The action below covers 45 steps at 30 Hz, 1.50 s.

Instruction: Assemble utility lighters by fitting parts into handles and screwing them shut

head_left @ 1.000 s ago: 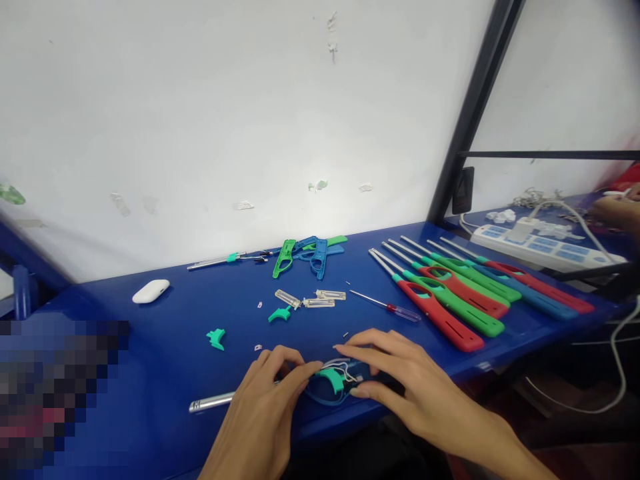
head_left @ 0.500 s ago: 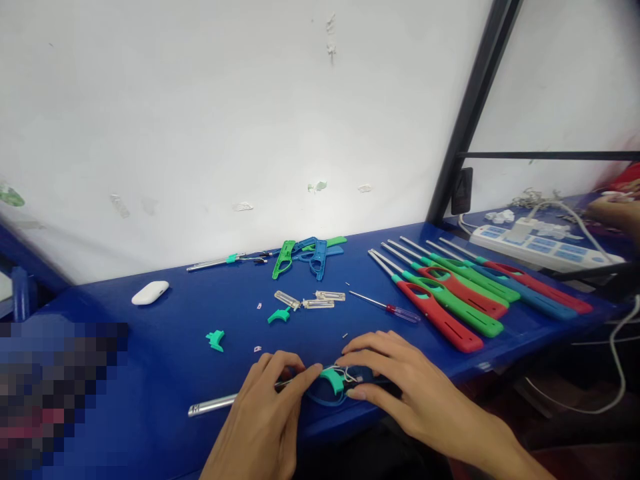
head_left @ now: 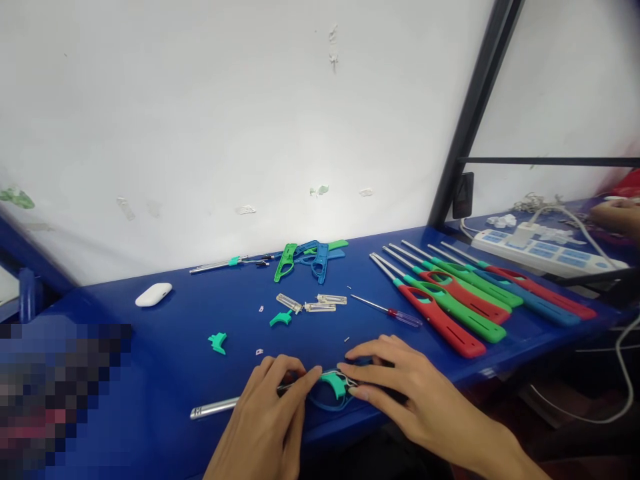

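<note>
Near the table's front edge lies a blue lighter half-shell (head_left: 330,405) with a long metal tube (head_left: 216,408) pointing left. My left hand (head_left: 270,407) is closed around the tube's inner end, thumb and forefinger at the shell's front. A green trigger (head_left: 334,385) sits in the shell between my hands, with thin white wires beside it. My right hand (head_left: 400,383) has its fingertips on the wires and the trigger's right side; its palm covers the handle. Beyond the hands lie two loose green triggers (head_left: 281,318) (head_left: 218,343) and several clear fuel tanks (head_left: 320,307).
Several finished-looking lighters (head_left: 443,321) lie at right, near a screwdriver (head_left: 387,311). Coloured half-shells (head_left: 320,262) and another metal tube (head_left: 215,266) rest by the wall. A white earphone case (head_left: 154,295) lies left; a power strip (head_left: 550,252) and another person's hand (head_left: 617,217) are far right.
My right fingertips have moved slightly left and closed in on the wires beside the trigger. My left hand keeps its hold. The view has shifted a little.
</note>
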Available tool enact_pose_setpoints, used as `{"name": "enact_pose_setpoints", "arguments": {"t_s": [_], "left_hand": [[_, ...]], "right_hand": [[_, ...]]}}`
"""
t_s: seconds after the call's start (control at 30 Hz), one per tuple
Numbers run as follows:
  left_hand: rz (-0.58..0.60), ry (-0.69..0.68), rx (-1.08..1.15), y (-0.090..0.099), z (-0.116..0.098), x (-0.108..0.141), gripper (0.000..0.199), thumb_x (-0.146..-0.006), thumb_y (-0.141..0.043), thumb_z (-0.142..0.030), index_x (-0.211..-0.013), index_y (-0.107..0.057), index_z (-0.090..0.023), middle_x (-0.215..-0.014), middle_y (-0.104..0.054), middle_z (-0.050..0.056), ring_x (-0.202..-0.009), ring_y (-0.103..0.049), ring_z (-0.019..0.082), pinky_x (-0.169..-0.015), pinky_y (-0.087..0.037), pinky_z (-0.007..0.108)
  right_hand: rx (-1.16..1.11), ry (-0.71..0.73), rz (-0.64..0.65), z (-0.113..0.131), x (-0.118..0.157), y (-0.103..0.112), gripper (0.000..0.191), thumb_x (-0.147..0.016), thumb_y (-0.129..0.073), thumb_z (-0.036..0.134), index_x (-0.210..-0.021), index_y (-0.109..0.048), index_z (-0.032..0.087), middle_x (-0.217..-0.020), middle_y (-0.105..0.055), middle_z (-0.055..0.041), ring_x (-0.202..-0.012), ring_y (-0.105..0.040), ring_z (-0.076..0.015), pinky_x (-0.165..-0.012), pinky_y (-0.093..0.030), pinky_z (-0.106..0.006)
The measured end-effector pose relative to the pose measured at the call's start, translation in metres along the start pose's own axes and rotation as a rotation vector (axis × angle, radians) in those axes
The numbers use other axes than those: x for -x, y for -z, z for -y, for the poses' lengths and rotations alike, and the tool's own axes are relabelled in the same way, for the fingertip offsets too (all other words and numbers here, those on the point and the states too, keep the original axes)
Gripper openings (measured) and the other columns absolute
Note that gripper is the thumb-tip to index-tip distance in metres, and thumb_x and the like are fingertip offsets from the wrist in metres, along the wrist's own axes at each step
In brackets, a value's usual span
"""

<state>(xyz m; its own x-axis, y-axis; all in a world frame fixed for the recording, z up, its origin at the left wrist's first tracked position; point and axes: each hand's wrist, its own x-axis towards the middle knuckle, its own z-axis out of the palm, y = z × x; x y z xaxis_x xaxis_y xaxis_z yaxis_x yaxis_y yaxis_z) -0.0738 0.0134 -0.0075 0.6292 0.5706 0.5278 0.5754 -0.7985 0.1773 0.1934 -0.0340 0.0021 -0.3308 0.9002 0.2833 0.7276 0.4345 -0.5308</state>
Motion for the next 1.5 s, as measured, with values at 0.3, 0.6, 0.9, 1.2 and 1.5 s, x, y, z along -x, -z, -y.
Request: {"name": "enact_pose_setpoints", "arguments": {"t_s": [0.3, 0.6, 0.9, 1.2, 1.5], "left_hand": [[0.045, 0.244, -0.23, 0.021, 0.024, -0.03, 0.041, -0.105, -0.044, -0.026, -0.136, -0.071, -0.028, -0.118, -0.075, 0.011, -0.105, -0.07, 0.03, -0.093, -0.058, 0.048], [0.213, 0.547, -0.261, 0.045, 0.077, -0.055, 0.03, -0.097, -0.05, -0.019, -0.101, -0.079, -0.024, -0.095, -0.078, 0.01, -0.092, -0.073, 0.031, -0.078, -0.053, 0.037], [0.332, 0.572, -0.089, 0.047, 0.063, -0.046, 0.012, -0.092, -0.064, -0.023, -0.092, -0.076, -0.027, -0.094, -0.077, 0.003, -0.088, -0.073, 0.025, -0.077, -0.049, 0.032], [0.325, 0.541, -0.086, 0.034, 0.063, -0.049, 0.02, -0.096, -0.054, -0.017, -0.081, -0.067, -0.022, -0.092, -0.073, 0.009, -0.086, -0.071, 0.027, -0.079, -0.047, 0.037], [0.118, 0.484, 0.201, 0.039, 0.049, -0.061, 0.021, -0.093, -0.056, -0.031, -0.08, -0.07, -0.024, -0.066, -0.073, 0.001, -0.063, -0.071, 0.022, -0.061, -0.05, 0.031]], "right_hand": [[0.223, 0.122, -0.052, 0.001, -0.044, 0.031, 0.027, -0.112, -0.054, 0.036, -0.131, -0.072, 0.03, -0.128, -0.074, -0.005, -0.122, -0.067, -0.0244, -0.112, -0.05, -0.043], [0.565, 0.236, 0.07, -0.005, -0.124, 0.031, 0.009, -0.104, -0.067, 0.021, -0.103, -0.074, 0.014, -0.098, -0.072, -0.01, -0.095, -0.067, -0.0268, -0.086, -0.052, -0.04], [0.498, 0.194, -0.003, -0.008, -0.107, 0.039, 0.016, -0.107, -0.055, 0.01, -0.101, -0.068, 0.017, -0.104, -0.073, -0.0091, -0.097, -0.066, -0.0263, -0.089, -0.048, -0.041], [0.221, 0.117, -0.166, 0.008, -0.1, 0.048, 0.029, -0.113, -0.053, 0.035, -0.137, -0.066, 0.026, -0.12, -0.078, -0.0055, -0.109, -0.071, -0.0252, -0.092, -0.054, -0.04], [0.075, 0.124, -0.102, 0.016, -0.101, 0.048, 0.013, -0.108, -0.065, 0.028, -0.113, -0.076, 0.024, -0.111, -0.077, -0.0036, -0.1, -0.07, -0.0223, -0.087, -0.052, -0.036]]}}
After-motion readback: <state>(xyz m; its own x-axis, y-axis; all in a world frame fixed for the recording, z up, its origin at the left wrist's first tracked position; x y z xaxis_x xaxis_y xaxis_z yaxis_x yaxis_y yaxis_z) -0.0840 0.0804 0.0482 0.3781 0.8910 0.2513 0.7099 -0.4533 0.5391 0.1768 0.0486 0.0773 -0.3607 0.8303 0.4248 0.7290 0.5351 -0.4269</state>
